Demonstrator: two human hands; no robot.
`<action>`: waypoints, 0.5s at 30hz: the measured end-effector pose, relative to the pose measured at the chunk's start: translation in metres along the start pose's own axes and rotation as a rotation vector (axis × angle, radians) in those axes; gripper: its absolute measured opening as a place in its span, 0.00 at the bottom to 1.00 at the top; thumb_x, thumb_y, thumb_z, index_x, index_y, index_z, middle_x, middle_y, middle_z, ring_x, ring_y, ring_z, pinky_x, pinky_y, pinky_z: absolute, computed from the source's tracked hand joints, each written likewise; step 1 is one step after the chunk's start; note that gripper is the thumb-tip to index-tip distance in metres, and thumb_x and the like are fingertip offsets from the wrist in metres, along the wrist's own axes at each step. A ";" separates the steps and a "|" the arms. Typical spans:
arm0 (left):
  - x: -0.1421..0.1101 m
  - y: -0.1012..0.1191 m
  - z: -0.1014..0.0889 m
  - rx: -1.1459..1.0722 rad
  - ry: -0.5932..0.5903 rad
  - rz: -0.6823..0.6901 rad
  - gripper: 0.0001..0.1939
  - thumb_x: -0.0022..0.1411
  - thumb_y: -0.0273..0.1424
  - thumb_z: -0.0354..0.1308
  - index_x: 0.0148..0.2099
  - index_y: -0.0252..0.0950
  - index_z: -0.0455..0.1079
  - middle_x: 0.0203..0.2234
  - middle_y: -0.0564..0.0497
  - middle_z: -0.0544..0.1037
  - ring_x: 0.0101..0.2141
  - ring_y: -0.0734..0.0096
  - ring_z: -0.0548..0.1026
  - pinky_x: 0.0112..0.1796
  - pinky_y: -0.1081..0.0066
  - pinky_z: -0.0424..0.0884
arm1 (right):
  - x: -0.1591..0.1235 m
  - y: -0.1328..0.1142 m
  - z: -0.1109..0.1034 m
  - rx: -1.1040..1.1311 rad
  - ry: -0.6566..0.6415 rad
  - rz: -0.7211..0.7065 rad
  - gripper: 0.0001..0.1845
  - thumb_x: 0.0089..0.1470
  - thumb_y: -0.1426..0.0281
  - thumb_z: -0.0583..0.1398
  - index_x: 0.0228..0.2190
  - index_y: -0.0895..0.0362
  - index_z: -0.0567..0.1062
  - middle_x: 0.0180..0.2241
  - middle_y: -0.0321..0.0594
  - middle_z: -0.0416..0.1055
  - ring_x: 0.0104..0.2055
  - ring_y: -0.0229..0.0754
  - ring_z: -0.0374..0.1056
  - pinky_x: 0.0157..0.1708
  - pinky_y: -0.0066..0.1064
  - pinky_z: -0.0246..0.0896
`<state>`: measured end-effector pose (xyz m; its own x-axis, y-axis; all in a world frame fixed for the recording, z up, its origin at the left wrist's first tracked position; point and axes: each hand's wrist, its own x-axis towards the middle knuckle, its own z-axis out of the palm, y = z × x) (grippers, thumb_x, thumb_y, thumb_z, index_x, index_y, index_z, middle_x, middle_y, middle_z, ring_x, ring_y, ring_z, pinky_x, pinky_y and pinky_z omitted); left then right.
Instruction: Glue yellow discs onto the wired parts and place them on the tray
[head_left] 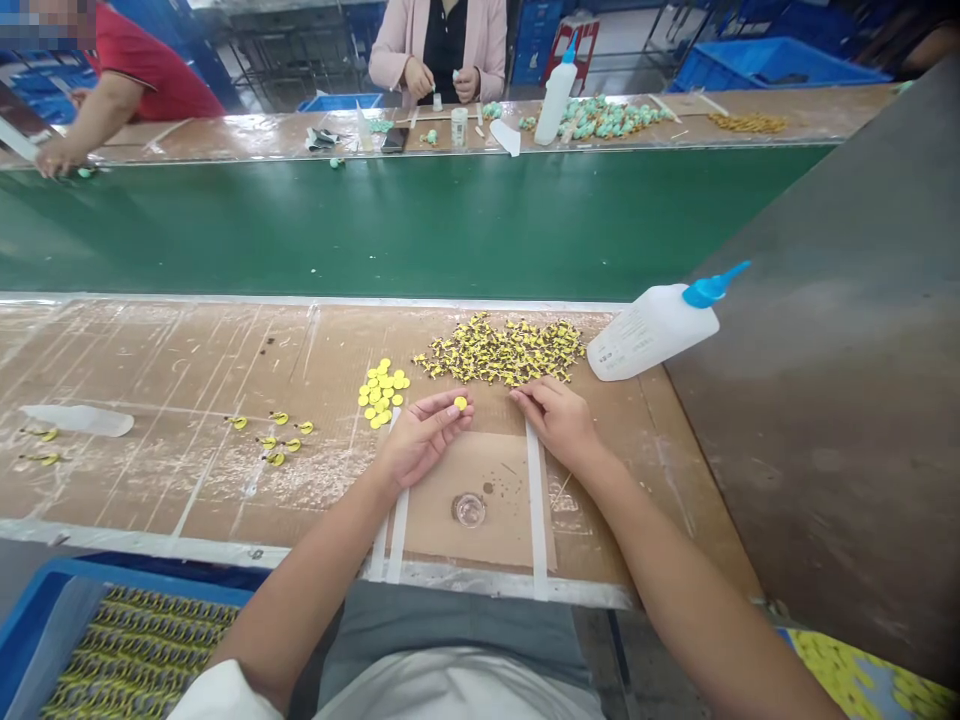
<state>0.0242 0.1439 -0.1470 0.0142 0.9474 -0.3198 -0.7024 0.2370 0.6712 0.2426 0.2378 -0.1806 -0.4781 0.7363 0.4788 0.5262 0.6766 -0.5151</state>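
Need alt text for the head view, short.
A person's left hand pinches a small yellow disc over a cardboard-covered workbench, beside a cluster of yellow discs. The right hand sits at the edge of a heap of yellow-and-black pieces, with a white squeeze bottle lying to its right.

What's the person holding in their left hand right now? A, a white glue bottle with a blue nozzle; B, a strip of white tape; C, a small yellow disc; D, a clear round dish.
C. The left hand holds a small yellow disc between its fingers, just right of the heap of yellow discs.
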 end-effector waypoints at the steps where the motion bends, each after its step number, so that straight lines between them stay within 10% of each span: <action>1: 0.000 0.000 0.000 0.007 0.004 0.003 0.13 0.55 0.22 0.68 0.45 0.30 0.79 0.40 0.45 0.83 0.38 0.74 0.80 0.44 0.77 0.75 | 0.000 0.000 0.000 0.000 -0.003 -0.001 0.15 0.66 0.62 0.55 0.34 0.56 0.77 0.33 0.44 0.75 0.35 0.43 0.72 0.36 0.34 0.68; 15: 0.004 -0.003 0.000 -0.007 0.043 0.010 0.12 0.54 0.23 0.69 0.43 0.31 0.79 0.39 0.45 0.83 0.36 0.76 0.81 0.40 0.80 0.75 | 0.002 0.004 0.003 0.026 -0.017 0.002 0.12 0.64 0.62 0.57 0.37 0.56 0.77 0.36 0.44 0.76 0.37 0.45 0.73 0.38 0.35 0.69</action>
<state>0.0259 0.1472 -0.1504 -0.0233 0.9397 -0.3411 -0.7074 0.2257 0.6698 0.2416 0.2419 -0.1840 -0.4894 0.7374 0.4655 0.5088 0.6750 -0.5344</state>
